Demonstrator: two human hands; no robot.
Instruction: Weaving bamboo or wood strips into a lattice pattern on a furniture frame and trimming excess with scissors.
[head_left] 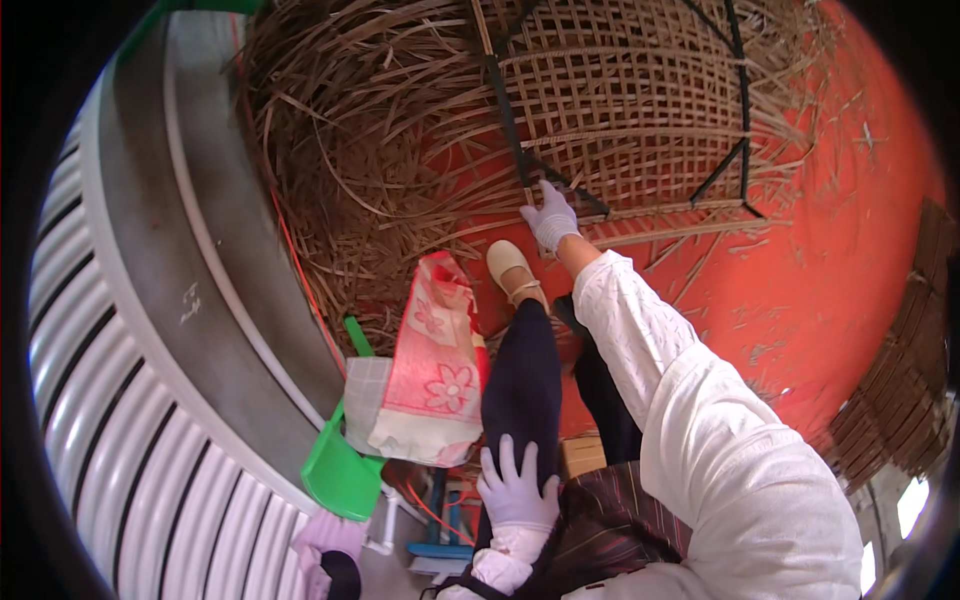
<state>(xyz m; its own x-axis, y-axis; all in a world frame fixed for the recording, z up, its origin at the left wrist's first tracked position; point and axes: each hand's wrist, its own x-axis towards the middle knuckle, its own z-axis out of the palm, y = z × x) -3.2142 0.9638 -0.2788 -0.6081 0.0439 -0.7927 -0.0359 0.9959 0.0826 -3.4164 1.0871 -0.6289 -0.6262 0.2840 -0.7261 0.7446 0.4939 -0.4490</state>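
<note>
Two gloved hands in view, both pale lilac. Right hand near centre at 1 o'clock, at the near-left corner of one woven lattice panel: index out, thumb splayed toward 9; can't tell if it pinches a strip. Panel lies at 1 o'clock, with two long black bars along its sides and two short black diagonals at the near corners. Left hand at 6 o'clock, palm down on the left leg, fingers spread wide, nothing held. Loose strips heaped at 11, too many to count, more scattered past the panel's right side. Floor red. One beige shoe visible, just below the right hand at 7 from it. At 7: one red-and-white floral cloth and, further out, one green plastic piece. One brown stack at 4, count of pieces unclear. One cardboard box at 5, partly hidden.
</note>
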